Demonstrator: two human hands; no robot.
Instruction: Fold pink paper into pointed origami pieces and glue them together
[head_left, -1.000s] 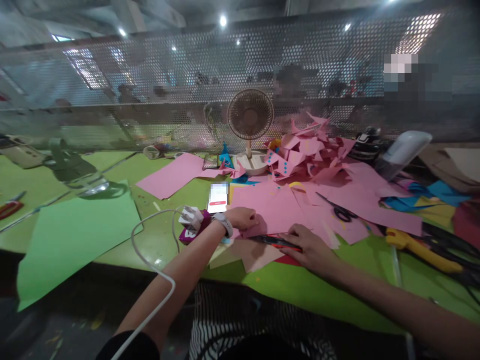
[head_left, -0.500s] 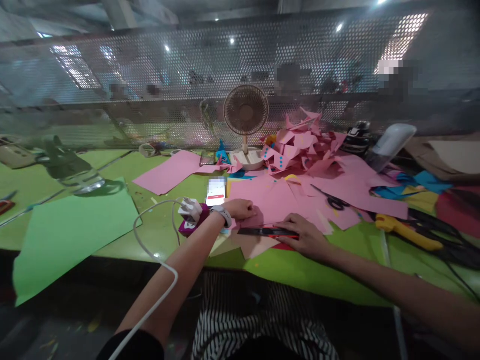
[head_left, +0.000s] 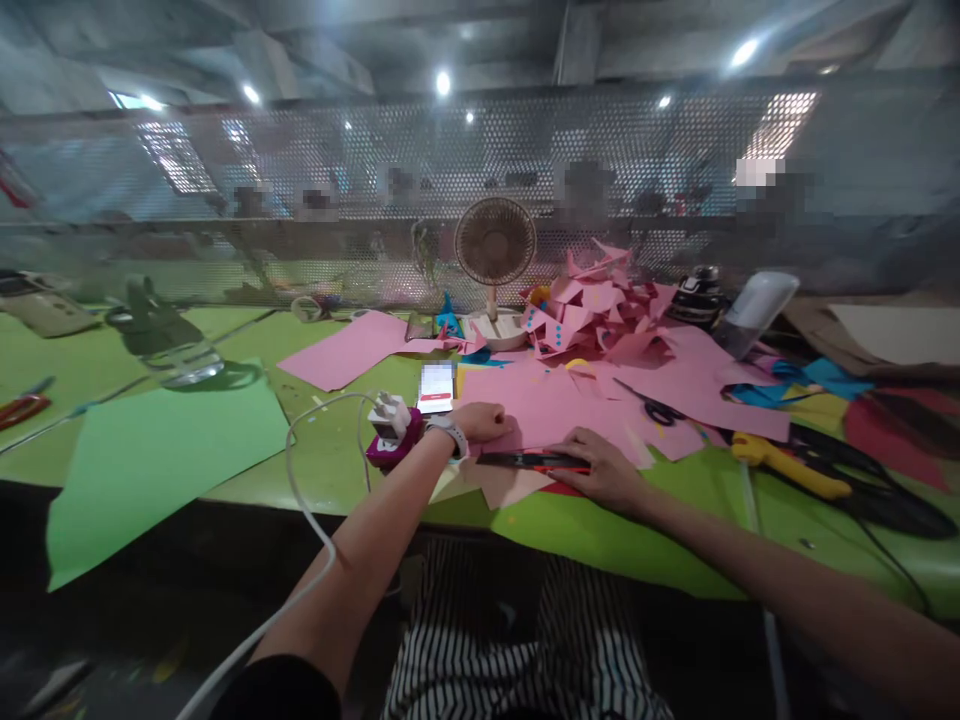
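Found the left hand clenched into a fist, knuckles down on the large pink paper sheet, a white wristwatch at the wrist. Could not tell whether anything sat inside that fist. Saw the right hand released and palm-down, fingers laid along the right end of a dark flat strip with a red edge. Could not make out whether ruler or blade. Located that strip at the near edge of the pink sheet, between the two hands, on the green tabletop. Noted a lit phone just beyond the fist and a white charger plug beside it. Lost its white cable behind the left forearm. Spotted black-handled scissors half buried in paper further right.
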